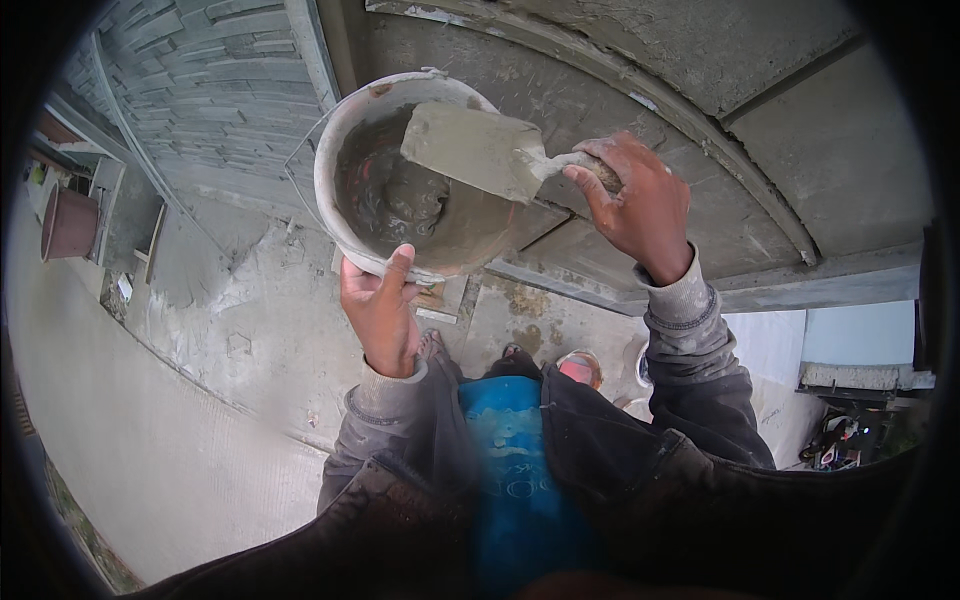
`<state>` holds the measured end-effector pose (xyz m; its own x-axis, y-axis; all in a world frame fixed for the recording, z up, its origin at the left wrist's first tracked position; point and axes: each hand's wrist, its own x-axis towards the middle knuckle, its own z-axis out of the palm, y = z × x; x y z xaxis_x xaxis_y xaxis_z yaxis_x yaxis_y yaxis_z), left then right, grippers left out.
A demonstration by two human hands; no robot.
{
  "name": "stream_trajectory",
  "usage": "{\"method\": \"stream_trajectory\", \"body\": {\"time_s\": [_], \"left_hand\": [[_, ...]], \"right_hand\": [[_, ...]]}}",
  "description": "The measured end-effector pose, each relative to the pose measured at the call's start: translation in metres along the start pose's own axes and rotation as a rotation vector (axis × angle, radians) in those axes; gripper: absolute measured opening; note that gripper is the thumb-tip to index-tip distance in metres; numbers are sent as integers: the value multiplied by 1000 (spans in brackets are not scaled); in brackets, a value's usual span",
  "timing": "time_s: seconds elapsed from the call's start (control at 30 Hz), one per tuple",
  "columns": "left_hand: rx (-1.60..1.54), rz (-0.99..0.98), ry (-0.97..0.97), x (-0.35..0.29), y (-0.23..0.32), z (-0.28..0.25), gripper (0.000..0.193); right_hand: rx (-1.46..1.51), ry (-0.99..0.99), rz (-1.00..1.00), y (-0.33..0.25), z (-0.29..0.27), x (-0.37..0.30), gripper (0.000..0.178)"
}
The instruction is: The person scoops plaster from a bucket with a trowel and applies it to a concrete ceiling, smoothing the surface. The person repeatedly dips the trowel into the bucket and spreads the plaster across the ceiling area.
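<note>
My left hand [385, 308] grips the near rim of a round, cement-smeared bucket [345, 228], thumb over the edge and fingers beneath. Wet grey mortar [405, 200] lies inside the bucket, in a lump at the bottom. Closed round the handle of a trowel [475, 148], my right hand [640, 200] is just right of the bucket. The trowel's broad blade, coated in grey, extends leftward over the bucket's opening and covers part of the mortar. A thin wire bail [292, 165] hangs off the bucket's left side.
A grey plastered wall [780, 170] with a raised curved ledge rises at the right. Stacked-stone cladding [200, 90] fills the upper left. A reddish-brown tub [70, 222] stands far left. Beside my feet on the stained floor [240, 330] is a small container with something red [580, 370].
</note>
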<state>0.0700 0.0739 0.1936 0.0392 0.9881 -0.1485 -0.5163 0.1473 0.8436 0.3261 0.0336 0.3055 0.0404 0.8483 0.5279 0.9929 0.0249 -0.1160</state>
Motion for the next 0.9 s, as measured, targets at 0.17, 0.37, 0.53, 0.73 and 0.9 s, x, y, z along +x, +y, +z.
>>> {"method": "stream_trajectory", "body": {"time_s": [0.17,0.37,0.53,0.73,0.9], "left_hand": [[-19,-66,119,2,-2,-18,37],[-7,-127,82,-11,-6,-27,34],[1,-53,52,-2,2,-29,34],[81,101,-114,-4,-3,-16,34],[196,255,-210,-9,-3,-1,39]], "right_hand": [[702,-339,-136,2,-35,80,31],[452,-492,250,73,-10,145,37],[319,-248,335,67,-66,82,38],[71,-577,0,8,-26,34,32],[-38,-575,9,-14,-14,-3,28]]}}
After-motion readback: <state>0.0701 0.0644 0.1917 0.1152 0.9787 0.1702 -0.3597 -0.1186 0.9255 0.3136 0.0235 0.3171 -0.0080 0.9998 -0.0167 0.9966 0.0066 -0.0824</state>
